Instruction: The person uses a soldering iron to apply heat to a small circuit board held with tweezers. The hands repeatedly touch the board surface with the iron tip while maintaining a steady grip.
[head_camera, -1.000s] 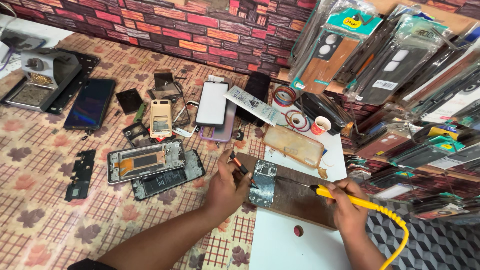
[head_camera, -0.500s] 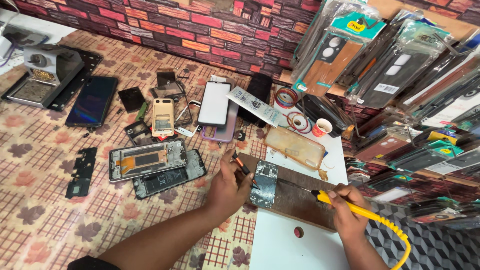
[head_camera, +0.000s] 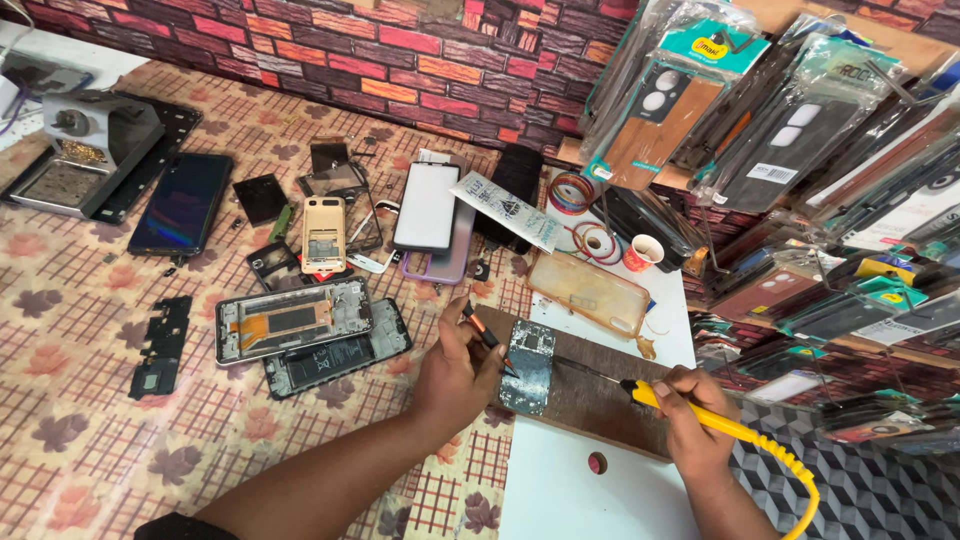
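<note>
My left hand (head_camera: 455, 372) grips a thin orange-and-black tool (head_camera: 484, 332) whose tip rests on a small phone circuit board (head_camera: 527, 364). The board lies on a dark wooden block (head_camera: 600, 400). My right hand (head_camera: 692, 425) holds a yellow soldering iron (head_camera: 690, 408) with its metal tip pointed left at the board; its yellow cord (head_camera: 795, 478) trails off to the lower right.
Opened phone frames (head_camera: 294, 319), a dark phone (head_camera: 181, 201), a white screen panel (head_camera: 427, 205), a clear case (head_camera: 588, 291), tape rolls (head_camera: 572, 192) and small parts lie on the patterned cloth. Packaged phone cases (head_camera: 800, 130) hang at right. A grey stand (head_camera: 85, 150) sits far left.
Both hands stay at the board; the soldering iron's tip has shifted slightly toward it. The view has drifted a little.
</note>
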